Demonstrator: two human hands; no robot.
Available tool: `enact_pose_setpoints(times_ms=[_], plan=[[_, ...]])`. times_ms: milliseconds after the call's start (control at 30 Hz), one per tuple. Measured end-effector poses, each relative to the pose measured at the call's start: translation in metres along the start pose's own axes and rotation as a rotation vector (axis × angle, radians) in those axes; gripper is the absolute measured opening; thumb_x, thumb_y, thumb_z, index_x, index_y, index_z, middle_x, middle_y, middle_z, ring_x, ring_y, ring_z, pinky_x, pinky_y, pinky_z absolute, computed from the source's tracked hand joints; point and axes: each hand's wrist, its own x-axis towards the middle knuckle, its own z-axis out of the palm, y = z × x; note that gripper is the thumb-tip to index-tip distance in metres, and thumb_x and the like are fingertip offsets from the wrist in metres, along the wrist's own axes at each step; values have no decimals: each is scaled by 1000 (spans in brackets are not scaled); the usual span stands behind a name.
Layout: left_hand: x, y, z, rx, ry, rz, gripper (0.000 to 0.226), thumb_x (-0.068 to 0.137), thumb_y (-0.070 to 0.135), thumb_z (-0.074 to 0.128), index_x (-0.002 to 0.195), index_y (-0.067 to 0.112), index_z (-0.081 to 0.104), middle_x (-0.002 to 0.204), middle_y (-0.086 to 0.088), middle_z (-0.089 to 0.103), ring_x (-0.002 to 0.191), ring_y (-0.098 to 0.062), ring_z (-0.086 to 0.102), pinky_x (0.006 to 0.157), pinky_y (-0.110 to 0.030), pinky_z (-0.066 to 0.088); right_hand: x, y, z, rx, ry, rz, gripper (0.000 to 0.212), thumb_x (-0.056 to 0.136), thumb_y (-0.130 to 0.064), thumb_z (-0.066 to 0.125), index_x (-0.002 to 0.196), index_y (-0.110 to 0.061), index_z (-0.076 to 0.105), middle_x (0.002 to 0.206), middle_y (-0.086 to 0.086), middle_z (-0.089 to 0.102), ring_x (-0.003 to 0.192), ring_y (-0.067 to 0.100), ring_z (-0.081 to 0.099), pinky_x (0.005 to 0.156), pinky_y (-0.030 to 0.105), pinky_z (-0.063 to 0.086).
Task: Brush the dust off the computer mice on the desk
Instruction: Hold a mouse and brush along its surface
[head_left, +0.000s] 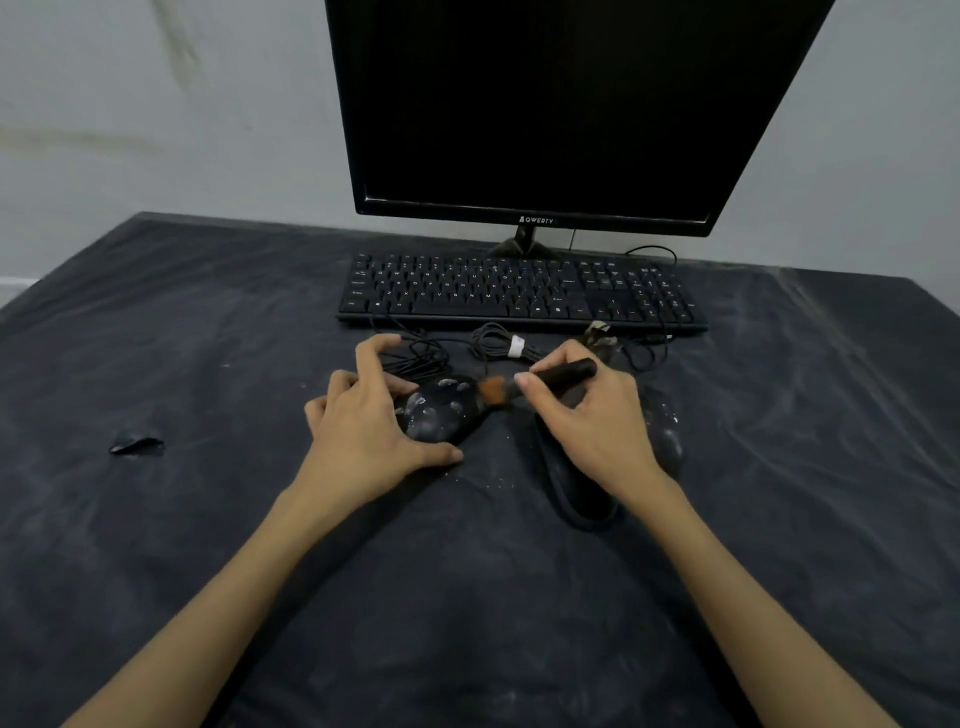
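A black computer mouse (441, 413) speckled with white dust lies on the dark desk cloth (208, 364). My left hand (363, 421) holds it by its left side, thumb along its near edge. My right hand (587, 415) grips a black-handled brush (561, 375); its orange bristles (492, 391) touch the mouse's right end. A second black mouse (584, 493) lies under my right wrist, partly hidden. A third dusty mouse (665, 436) sits just right of that hand.
A black keyboard (519, 291) and a dark monitor (545, 114) stand behind the mice. Coiled mouse cables (498, 348) lie between keyboard and hands. A small black scrap (136, 446) lies on the cloth at left. White dust streaks the cloth.
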Motion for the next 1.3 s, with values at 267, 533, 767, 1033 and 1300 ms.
enact_pose_setpoints(times_ms=[267, 533, 767, 1033, 1300], plan=[[1, -3, 0, -23, -6, 18, 115, 43, 49, 88, 132, 32, 16, 104, 18, 57, 108, -12, 54, 87, -32, 22, 1, -11, -5, 26, -43, -39, 18, 82, -33, 70, 75, -18, 64, 76, -7, 68, 80, 5, 60, 74, 15, 41], [2, -3, -1, -38, -6, 26, 117, 41, 49, 89, 132, 32, 17, 104, 18, 58, 102, -8, 54, 86, -32, 22, 1, -12, -2, 62, -48, -6, 19, 77, -49, 67, 76, -30, 64, 84, -9, 67, 103, 18, 58, 101, 43, 38], [1, -2, -2, -30, -10, 25, 117, 42, 48, 89, 132, 32, 17, 103, 19, 57, 105, -10, 55, 87, -32, 23, 2, -6, -11, -15, 73, -1, 13, 82, -37, 69, 81, -25, 66, 82, -21, 51, 95, -19, 35, 98, 28, 23], [1, -2, -2, -38, -9, 11, 118, 41, 49, 89, 132, 33, 16, 102, 20, 58, 107, -12, 56, 87, -32, 22, 0, -7, -7, -240, 162, -128, 14, 82, -39, 67, 78, -26, 63, 76, -23, 50, 101, -9, 40, 85, 24, 16], [2, -3, -1, -38, -3, 18, 117, 40, 49, 89, 131, 32, 18, 101, 19, 59, 108, -13, 57, 86, -33, 22, -2, -11, 0, -144, 10, -72, 14, 82, -46, 66, 77, -34, 61, 87, -20, 53, 107, 2, 39, 95, 29, 20]])
